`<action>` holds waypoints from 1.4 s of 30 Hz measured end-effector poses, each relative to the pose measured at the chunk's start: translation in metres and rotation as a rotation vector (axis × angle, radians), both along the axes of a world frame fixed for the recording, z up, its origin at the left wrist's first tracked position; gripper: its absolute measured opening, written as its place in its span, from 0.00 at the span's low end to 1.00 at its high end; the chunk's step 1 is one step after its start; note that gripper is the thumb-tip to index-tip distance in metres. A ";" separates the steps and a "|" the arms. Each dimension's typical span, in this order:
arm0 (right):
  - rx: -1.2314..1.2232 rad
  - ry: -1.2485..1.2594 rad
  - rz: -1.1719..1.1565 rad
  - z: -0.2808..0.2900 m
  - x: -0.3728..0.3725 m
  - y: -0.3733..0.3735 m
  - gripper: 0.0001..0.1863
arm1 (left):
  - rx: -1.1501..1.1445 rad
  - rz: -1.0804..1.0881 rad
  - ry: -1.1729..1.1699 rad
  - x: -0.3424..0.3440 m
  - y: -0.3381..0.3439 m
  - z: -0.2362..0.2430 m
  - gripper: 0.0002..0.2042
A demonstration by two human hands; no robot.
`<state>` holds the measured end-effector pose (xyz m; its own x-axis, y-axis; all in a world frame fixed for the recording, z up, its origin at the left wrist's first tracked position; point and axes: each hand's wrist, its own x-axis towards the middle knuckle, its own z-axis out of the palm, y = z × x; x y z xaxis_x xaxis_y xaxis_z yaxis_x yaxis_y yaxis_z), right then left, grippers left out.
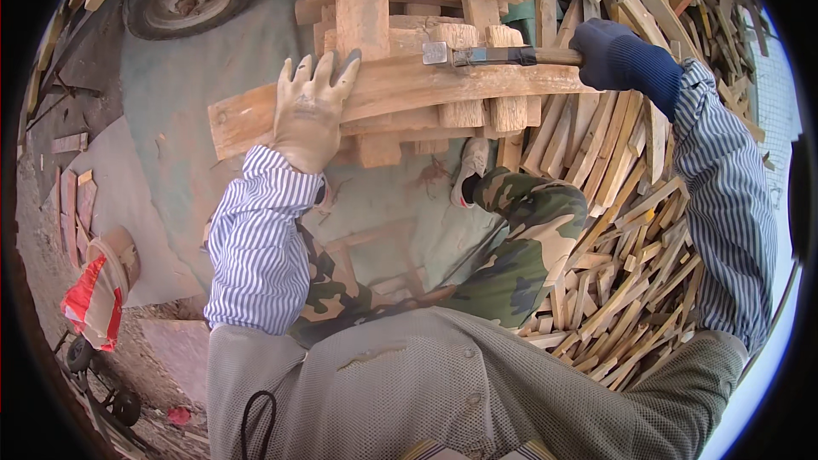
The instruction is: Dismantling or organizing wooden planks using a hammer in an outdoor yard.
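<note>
A long wooden board [400, 85] lies across a stack of crossed planks and wood blocks [458, 111] in front of me. Spread flat on the board's left part is my left hand [311, 115], in a pale coated glove, holding nothing. My right hand [624, 60], in a dark blue glove, is wrapped around the wooden handle of a hammer [503, 55]. The hammer lies level over the board's right half, its metal head toward the middle; whether it touches the wood I cannot tell. Another broad plank [362, 4] runs away from me under the board.
Loose wood strips [630, 290] are heaped along the right side. A wheel with a tyre [187, 2] lies at the far left. At the left stands a bucket [123, 255] beside a red and white bag [94, 307]. My feet are close behind the stack.
</note>
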<state>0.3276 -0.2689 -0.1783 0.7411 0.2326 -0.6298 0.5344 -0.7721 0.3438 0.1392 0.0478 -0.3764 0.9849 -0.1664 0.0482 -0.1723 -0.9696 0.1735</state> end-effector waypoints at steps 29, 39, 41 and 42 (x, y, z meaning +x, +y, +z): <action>1.465 0.180 -1.521 -0.055 -0.332 -0.167 0.10 | -0.208 0.104 0.483 0.043 0.082 0.013 0.46; 1.761 0.126 -1.681 -0.106 -0.337 -0.178 0.07 | 0.085 0.036 0.559 0.023 0.021 0.070 0.60; 1.774 0.153 -1.641 -0.106 -0.332 -0.170 0.07 | -0.062 0.029 0.588 -0.001 0.017 0.084 0.59; 1.784 0.151 -1.624 -0.105 -0.329 -0.164 0.07 | -0.139 0.030 0.534 -0.020 0.012 0.092 0.58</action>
<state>-0.0016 -0.4329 -0.2832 0.7935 -0.0885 -0.6022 -0.5810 0.1847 -0.7927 0.1195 0.0599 -0.2846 0.8825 -0.1660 -0.4401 0.0017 -0.9346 0.3558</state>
